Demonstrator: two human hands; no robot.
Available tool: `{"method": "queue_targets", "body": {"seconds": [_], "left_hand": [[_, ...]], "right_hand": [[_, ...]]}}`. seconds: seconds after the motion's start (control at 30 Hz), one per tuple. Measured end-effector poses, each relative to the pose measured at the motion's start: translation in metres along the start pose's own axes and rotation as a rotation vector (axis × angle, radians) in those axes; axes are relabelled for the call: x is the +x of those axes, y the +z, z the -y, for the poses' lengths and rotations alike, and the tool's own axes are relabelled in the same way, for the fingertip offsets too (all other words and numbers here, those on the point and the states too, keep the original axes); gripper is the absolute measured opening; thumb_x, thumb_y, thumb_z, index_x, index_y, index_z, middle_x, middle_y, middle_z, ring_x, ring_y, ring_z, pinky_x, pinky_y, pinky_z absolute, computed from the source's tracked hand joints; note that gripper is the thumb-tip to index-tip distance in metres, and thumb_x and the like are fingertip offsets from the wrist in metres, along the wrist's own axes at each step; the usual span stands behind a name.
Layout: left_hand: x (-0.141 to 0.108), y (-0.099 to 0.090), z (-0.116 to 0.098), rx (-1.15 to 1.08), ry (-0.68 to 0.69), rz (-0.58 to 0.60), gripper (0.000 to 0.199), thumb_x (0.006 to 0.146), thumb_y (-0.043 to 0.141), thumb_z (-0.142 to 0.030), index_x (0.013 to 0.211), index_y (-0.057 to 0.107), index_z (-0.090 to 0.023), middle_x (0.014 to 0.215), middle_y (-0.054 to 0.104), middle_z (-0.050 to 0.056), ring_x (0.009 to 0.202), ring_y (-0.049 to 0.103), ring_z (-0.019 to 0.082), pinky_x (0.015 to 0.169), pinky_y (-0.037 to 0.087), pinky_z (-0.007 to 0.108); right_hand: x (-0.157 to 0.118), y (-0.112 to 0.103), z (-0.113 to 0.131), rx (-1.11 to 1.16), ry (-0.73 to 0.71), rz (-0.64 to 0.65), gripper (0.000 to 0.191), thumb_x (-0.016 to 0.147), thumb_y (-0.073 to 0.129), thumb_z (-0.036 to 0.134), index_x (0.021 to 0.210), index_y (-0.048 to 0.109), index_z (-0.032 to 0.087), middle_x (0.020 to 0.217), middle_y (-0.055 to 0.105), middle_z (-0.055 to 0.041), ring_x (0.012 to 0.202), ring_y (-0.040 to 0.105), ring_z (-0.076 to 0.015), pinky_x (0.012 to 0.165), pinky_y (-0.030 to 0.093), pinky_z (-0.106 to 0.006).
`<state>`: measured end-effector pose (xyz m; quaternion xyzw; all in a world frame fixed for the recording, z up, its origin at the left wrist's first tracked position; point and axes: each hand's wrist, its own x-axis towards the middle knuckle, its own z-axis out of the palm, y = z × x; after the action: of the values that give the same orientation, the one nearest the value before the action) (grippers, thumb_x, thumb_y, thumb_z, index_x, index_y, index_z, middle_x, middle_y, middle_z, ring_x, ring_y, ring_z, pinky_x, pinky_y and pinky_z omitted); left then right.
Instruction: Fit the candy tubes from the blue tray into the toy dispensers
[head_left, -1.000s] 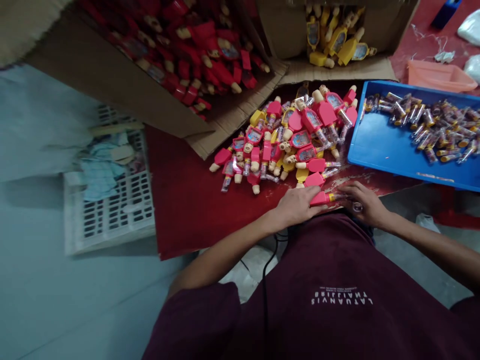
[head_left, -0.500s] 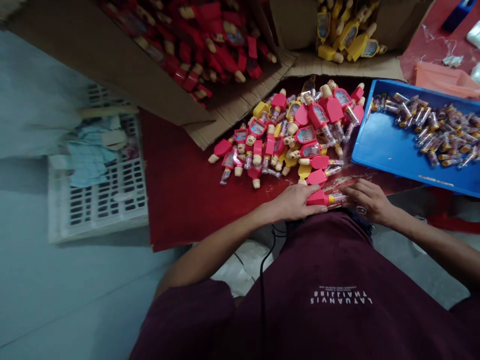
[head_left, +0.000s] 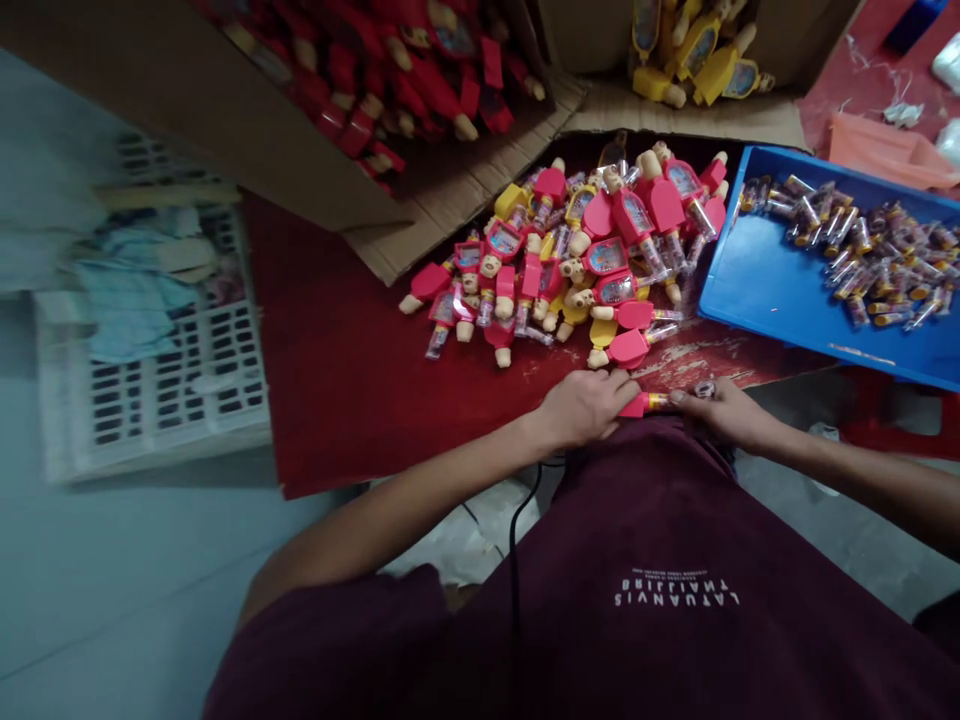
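Fingers of the left hand grip a red plastic toy at the red-painted desk's near edge, right hand pinching its clear yellow-banded tube; best hold both coaxial, toy braced.

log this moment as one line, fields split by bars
left hand: gripping red toy | right hand: at its tube end | toy pile: on red table | blue tray: holds tubes

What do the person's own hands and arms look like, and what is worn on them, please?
The left hand and right hand are bare, without gloves, and both forearms are uncovered. The short left sleeve is dark maroon, like the shirt, which bears white lettering. A black cable runs down its front.
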<state>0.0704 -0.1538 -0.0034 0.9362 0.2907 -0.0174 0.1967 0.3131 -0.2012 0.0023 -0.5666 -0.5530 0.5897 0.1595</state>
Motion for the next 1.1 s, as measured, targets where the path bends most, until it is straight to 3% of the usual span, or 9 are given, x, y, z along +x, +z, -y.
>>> {"method": "queue_targets", "body": {"seconds": [0.13, 0.27, 0.43, 0.63, 0.73, 0.8, 0.93, 1.03, 1.1], "left_hand": [[0.000, -0.012, 0.011, -0.448, -0.160, 0.026, 0.044, 0.091, 0.059, -0.053, 0.110, 0.064, -0.014, 0.095, 0.071, 0.008, 0.083, 0.065, 0.021, 0.073, 0.050, 0.031], [-0.003, -0.029, 0.008, -0.839, -0.092, 0.127, 0.038, 0.090, 0.060, -0.051, 0.103, 0.065, -0.016, 0.090, 0.070, 0.005, 0.077, 0.063, 0.016, 0.070, 0.049, 0.027], [-0.015, -0.039, -0.009, -0.526, -0.092, 0.010, 0.044, 0.092, 0.055, -0.058, 0.100, 0.062, -0.015, 0.082, 0.067, 0.005, 0.070, 0.061, 0.017, 0.064, 0.047, 0.028], [-0.018, -0.036, -0.025, 0.062, -0.047, -0.147, 0.036, 0.101, 0.036, -0.033, 0.108, 0.064, -0.012, 0.098, 0.069, 0.015, 0.080, 0.064, 0.024, 0.064, 0.048, 0.034], [-0.008, -0.036, -0.020, 0.084, -0.105, -0.177, 0.035, 0.101, 0.034, -0.027, 0.109, 0.065, -0.013, 0.102, 0.068, 0.016, 0.083, 0.065, 0.023, 0.067, 0.048, 0.034], [-0.003, -0.041, -0.011, 0.007, -0.166, -0.173, 0.035, 0.100, 0.043, -0.039, 0.109, 0.065, -0.013, 0.100, 0.069, 0.014, 0.084, 0.065, 0.023, 0.068, 0.048, 0.032], [0.001, -0.061, 0.007, -0.393, -0.227, -0.109, 0.048, 0.090, 0.058, -0.058, 0.111, 0.064, -0.015, 0.095, 0.071, 0.007, 0.084, 0.066, 0.021, 0.073, 0.049, 0.030], [-0.001, -0.069, 0.008, -0.649, -0.124, 0.024, 0.041, 0.091, 0.058, -0.054, 0.108, 0.064, -0.016, 0.096, 0.071, 0.005, 0.082, 0.066, 0.018, 0.073, 0.050, 0.028], [-0.002, -0.066, 0.003, -0.541, -0.129, 0.025, 0.042, 0.092, 0.057, -0.053, 0.107, 0.063, -0.014, 0.093, 0.071, 0.007, 0.080, 0.065, 0.020, 0.071, 0.049, 0.030]], "right_hand": [[0.008, -0.018, -0.006, -0.561, -0.685, -0.195, 0.033, 0.095, 0.060, 0.036, 0.123, 0.067, 0.021, 0.106, 0.070, -0.0125, 0.089, 0.066, -0.0229, 0.075, 0.056, -0.038], [0.008, -0.031, -0.002, -0.752, -1.079, -0.122, 0.038, 0.099, 0.053, 0.024, 0.136, 0.059, 0.027, 0.107, 0.069, -0.0103, 0.091, 0.064, -0.0217, 0.078, 0.055, -0.037], [-0.014, -0.017, 0.028, -0.582, -0.926, -0.174, 0.034, 0.097, 0.057, 0.025, 0.131, 0.062, 0.024, 0.093, 0.067, -0.0073, 0.078, 0.062, -0.0177, 0.069, 0.053, -0.032], [-0.015, -0.003, 0.064, -0.163, -0.206, -0.162, 0.031, 0.095, 0.059, 0.042, 0.079, 0.067, 0.017, 0.065, 0.061, -0.0025, 0.056, 0.053, -0.0127, 0.051, 0.044, -0.027], [0.000, -0.009, 0.069, -0.075, -0.047, -0.117, 0.043, 0.095, 0.058, 0.051, 0.070, 0.063, 0.016, 0.055, 0.053, 0.0003, 0.049, 0.046, -0.0106, 0.045, 0.039, -0.026], [0.008, -0.018, 0.070, -0.165, -0.155, -0.135, 0.038, 0.095, 0.058, 0.050, 0.085, 0.070, 0.015, 0.065, 0.062, -0.0030, 0.056, 0.055, -0.0137, 0.052, 0.048, -0.028], [0.016, -0.040, 0.060, -0.564, -0.668, -0.180, 0.033, 0.096, 0.059, 0.039, 0.122, 0.067, 0.021, 0.116, 0.069, -0.0136, 0.101, 0.066, -0.0264, 0.086, 0.056, -0.043], [0.017, -0.047, 0.048, -0.709, -0.892, -0.058, 0.030, 0.097, 0.055, 0.039, 0.122, 0.067, 0.026, 0.112, 0.071, -0.0109, 0.097, 0.066, -0.0249, 0.083, 0.056, -0.042], [0.015, -0.042, 0.044, -0.641, -0.883, -0.052, 0.029, 0.097, 0.055, 0.039, 0.118, 0.069, 0.024, 0.100, 0.071, -0.0099, 0.086, 0.066, -0.0222, 0.076, 0.055, -0.039]]}}
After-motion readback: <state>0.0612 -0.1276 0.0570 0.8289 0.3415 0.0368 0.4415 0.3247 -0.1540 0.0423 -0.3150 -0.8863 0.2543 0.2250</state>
